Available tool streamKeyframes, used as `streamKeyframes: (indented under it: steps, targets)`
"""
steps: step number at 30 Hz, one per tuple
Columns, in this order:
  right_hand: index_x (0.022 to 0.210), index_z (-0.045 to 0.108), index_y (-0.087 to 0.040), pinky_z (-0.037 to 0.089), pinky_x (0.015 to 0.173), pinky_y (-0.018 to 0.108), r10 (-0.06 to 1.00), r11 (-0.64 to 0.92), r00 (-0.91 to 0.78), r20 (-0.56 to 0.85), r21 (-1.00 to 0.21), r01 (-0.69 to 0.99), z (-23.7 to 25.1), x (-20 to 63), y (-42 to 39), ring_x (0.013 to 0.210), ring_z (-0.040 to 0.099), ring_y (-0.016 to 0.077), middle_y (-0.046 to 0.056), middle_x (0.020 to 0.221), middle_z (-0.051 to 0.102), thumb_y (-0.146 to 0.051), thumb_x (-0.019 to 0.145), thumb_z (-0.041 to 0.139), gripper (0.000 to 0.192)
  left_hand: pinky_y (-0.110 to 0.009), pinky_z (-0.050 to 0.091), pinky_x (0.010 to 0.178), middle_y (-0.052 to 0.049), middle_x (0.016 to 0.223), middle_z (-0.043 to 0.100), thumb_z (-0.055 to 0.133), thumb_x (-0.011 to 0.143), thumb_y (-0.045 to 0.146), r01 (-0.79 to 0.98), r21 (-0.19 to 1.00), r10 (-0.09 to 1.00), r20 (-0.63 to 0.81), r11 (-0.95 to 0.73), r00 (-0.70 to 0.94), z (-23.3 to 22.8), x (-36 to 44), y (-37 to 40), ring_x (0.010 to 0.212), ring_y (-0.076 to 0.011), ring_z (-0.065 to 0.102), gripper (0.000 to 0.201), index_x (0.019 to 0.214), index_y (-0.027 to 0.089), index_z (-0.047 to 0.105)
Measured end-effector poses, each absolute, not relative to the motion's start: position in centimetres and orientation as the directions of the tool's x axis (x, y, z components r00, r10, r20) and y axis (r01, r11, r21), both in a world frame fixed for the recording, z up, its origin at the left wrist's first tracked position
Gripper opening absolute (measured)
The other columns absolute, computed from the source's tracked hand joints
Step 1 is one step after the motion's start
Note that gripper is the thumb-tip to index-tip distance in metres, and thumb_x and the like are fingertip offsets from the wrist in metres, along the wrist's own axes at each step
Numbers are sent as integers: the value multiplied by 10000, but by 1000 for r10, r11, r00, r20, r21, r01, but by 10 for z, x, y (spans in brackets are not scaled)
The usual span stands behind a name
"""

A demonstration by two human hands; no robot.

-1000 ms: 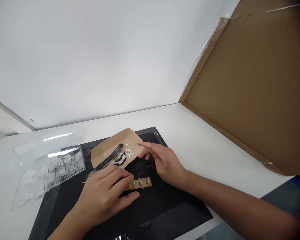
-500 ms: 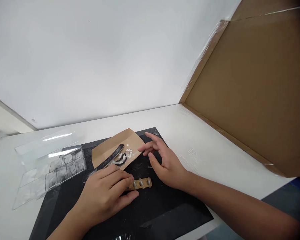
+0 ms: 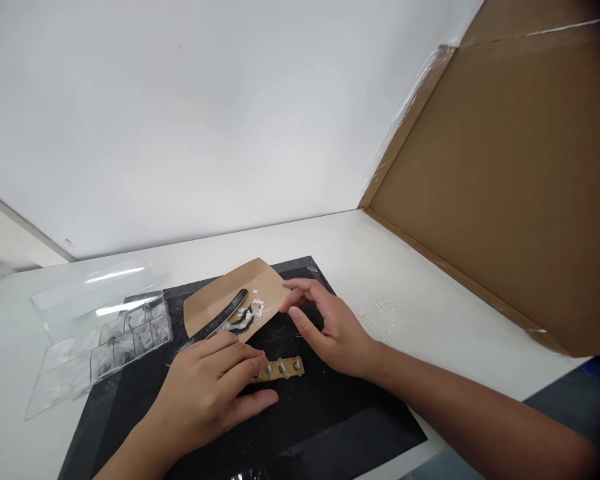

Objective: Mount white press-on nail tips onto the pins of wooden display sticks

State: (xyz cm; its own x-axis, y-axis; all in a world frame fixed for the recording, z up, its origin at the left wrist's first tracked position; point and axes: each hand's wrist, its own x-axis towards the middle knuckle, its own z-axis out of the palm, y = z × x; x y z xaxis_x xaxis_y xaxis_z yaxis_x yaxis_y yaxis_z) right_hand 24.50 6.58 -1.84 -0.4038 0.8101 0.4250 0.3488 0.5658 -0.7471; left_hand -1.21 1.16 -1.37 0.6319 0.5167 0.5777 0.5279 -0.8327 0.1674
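Observation:
My left hand [image 3: 213,387] lies over the left part of a short wooden strip [image 3: 293,368] that bears several small clear pieces, which look like nail tips. Its fingers bend onto the strip and the thumb stretches along the near side, so part of the strip is hidden. My right hand [image 3: 333,327] hovers beside the right corner of a brown paper tray [image 3: 230,283], fingers half curled and thumb apart, with nothing visible in it. In the tray are a black nail file [image 3: 225,313], small white pieces [image 3: 259,307] and black scraps.
A black mat [image 3: 325,427] lies under both hands on the white table [image 3: 430,313]. At left stands a clear compartment box [image 3: 130,333] with its lid raised, holding clear pieces. Small clear pieces [image 3: 385,307] lie right of the mat. A cardboard panel [image 3: 505,187] rises at right.
My right hand's fingers have curled in and dropped a little, thumb and fingertips now closer together. My left hand and the strip stay nearly where they were.

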Motion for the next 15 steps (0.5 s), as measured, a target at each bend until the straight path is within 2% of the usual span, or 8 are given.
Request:
streamKeyframes:
  steps: [1,2,3,6,9,12,15]
  targets:
    - [1190,662,-229,539,831,345,787,603,-425,447,-702,379,-17,247,70,896,690,199,51,991,745,-353,1067,604,184,-354,605,713,-47,976,802,851,906,351,528,170,517,579,-832,630,-13,-12,11,821,-204,720,274,1054,162,719]
    - [983,700,-224,508,764,325,754,648,-462,468,-646,404,-16,249,74,807,669,186,31,874,733,-391,1055,640,192,-349,600,712,-43,971,799,857,901,344,528,170,516,587,-832,624,-12,-12,11,818,-198,714,273,1049,162,718]
    - [857,700,-219,476,719,313,725,682,-499,475,-594,426,-15,252,79,737,648,172,15,785,718,-416,1051,654,280,-343,597,725,-38,964,797,855,904,308,529,166,512,596,-832,618,-11,-12,11,821,-190,709,245,1043,162,715]
    - [862,738,-223,473,771,308,661,735,-633,403,-518,437,-10,263,93,687,672,153,-28,691,741,-390,1087,606,309,-334,589,800,-30,940,788,794,933,131,550,143,504,628,-823,592,-9,-14,11,852,-177,695,133,1026,157,703]
    - [1018,764,-219,500,785,294,673,696,-696,248,-530,484,-4,275,101,743,706,156,-21,777,785,-288,1111,522,268,-333,582,829,-40,938,788,732,958,56,608,125,520,667,-784,533,-10,-18,12,862,-181,679,164,1089,148,696]
    - [1243,753,-227,527,833,302,618,695,-775,130,-552,461,2,283,105,882,720,171,26,999,794,-204,1088,500,297,-329,583,874,-44,1038,816,667,986,21,675,107,532,709,-730,463,-13,-23,14,927,-194,694,376,1336,156,648]
    - [1240,791,-259,536,780,291,555,671,-831,40,-612,419,4,286,106,843,687,163,51,1109,736,-333,1034,676,248,-350,585,922,-32,1160,823,562,1013,-16,725,133,577,707,-675,408,-16,-26,16,1022,-212,696,620,1585,204,470]
